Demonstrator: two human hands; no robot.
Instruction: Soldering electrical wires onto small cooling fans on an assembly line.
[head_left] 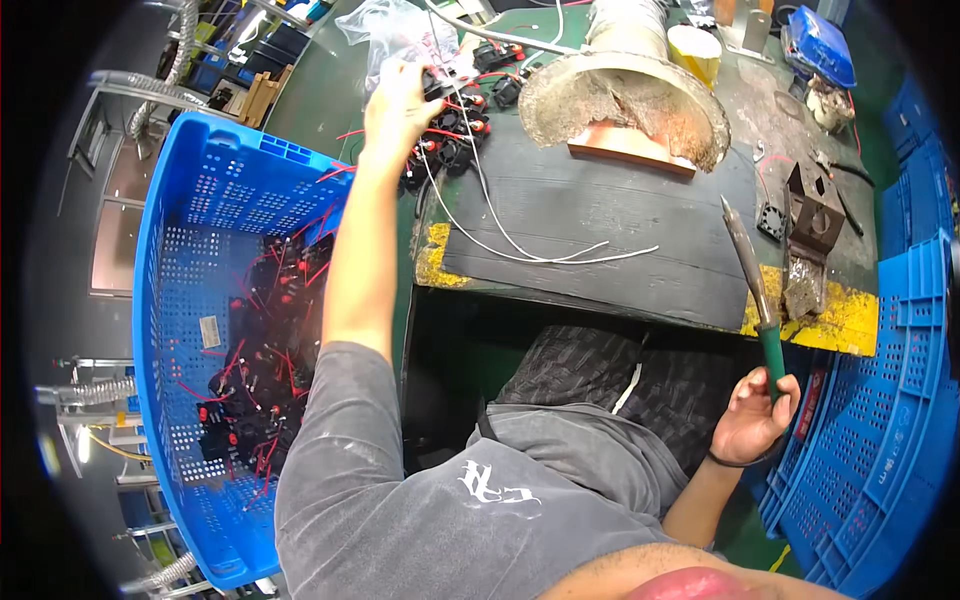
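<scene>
Just right of and below your left hand [400,118] lies a cluster of black parts with red wires [462,135], with a crumpled clear plastic bag [385,35] just beyond your fingers. Below and left of that hand, beside your forearm, stands a blue crate [255,180] holding a tangle of similar wired pieces [235,430]. Two pale cables [545,261] run from near your left hand onto the dark mat [600,225], their loose ends lying between your two hands. The wide, crusted mouth of a hood [560,100] stands to the right of your left hand, taking up the back of the bench above a reddish-brown bar [632,158]; a yellow container [695,55] is behind it. Ahead of your right hand [755,415], near the iron's shaft, are a small black fan [772,222] and a rusty metal stand [815,210]. Stacked blue crates [850,440] are close on that hand's right.

Your left arm is stretched far forward, palm down, with thumb and fingers partly bent about a black part at the cluster; you cannot tell here whether they grip it. Your right elbow is bent, the hand near your body, palm turned up, fingers curled round the green handle of a soldering iron [757,295], its tip pointing forward and slightly left, above the mat's right side.
</scene>
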